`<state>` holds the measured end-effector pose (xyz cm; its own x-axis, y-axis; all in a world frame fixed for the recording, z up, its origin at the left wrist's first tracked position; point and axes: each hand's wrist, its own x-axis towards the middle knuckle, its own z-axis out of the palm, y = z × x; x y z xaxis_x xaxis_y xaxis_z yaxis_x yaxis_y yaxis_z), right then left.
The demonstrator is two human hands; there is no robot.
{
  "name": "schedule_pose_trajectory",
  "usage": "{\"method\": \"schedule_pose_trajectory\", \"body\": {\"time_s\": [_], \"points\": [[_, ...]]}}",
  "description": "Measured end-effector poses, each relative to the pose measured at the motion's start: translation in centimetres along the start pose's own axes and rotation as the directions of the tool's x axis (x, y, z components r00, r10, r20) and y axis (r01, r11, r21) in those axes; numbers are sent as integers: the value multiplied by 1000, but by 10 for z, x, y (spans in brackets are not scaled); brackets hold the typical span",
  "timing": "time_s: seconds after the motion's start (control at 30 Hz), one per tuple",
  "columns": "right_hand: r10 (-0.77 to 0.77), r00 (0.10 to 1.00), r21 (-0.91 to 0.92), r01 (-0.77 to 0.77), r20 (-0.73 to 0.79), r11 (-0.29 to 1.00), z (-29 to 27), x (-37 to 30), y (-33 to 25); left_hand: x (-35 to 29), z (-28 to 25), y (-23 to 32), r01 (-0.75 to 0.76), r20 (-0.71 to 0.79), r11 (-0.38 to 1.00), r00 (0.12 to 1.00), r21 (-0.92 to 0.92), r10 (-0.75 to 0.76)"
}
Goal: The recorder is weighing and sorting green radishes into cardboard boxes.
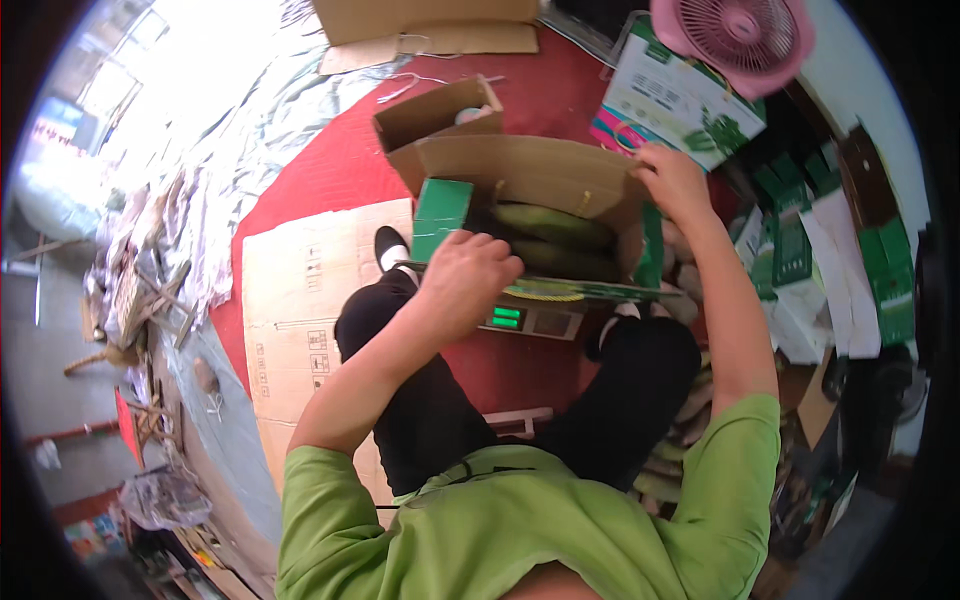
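An open cardboard carton (530, 160) stands between my knees, brown inside, with green outer panels and yellow cord handles. Long, thick greenish vegetables (555, 222) lie inside it; their exact kind is unclear. My right hand (672, 182) pinches the top of the carton at its far right corner. Over the near left corner bends my left hand (468, 275), its fingers curled on the near edge beside a raised green side flap (441, 212). Beneath the carton's near side shows a scale (520, 318) with a lit green display.
A smaller open carton (436, 115) sits just beyond. Flattened cardboard (325, 300) lies on the red floor covering (330, 180) at left. At far right are a white-and-green box (672, 95) and a pink fan (738, 38). Folded green-and-white boxes (800, 250) and long produce (660, 470) crowd the right.
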<state>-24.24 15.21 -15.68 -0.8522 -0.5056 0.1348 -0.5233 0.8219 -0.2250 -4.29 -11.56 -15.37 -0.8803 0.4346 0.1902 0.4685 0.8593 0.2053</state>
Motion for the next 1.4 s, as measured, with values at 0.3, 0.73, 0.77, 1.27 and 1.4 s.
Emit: {"method": "schedule_pose_trajectory", "body": {"time_s": [0.3, 0.73, 0.77, 1.27, 1.4], "points": [[-161, 981, -26, 159, -110, 987, -29, 33, -79, -22, -25, -39, 125, -179, 989, 974, -84, -138], [-567, 743, -220, 523, -355, 824, -74, 114, -280, -156, -153, -86, 413, -516, 907, 796, 78, -318], [-570, 744, -222, 525, -350, 822, -72, 112, -299, -170, -160, -84, 449, -515, 888, 788, 104, -338], [-656, 751, 373, 589, 73, 717, 163, -46, -526, -439, -152, -15, 548, -43, 654, 782, 521, -622], [-595, 772, 511, 426, 225, 747, 217, -106, -505, -499, -88, -23, 629, 196, 581, 574, 517, -795]]}}
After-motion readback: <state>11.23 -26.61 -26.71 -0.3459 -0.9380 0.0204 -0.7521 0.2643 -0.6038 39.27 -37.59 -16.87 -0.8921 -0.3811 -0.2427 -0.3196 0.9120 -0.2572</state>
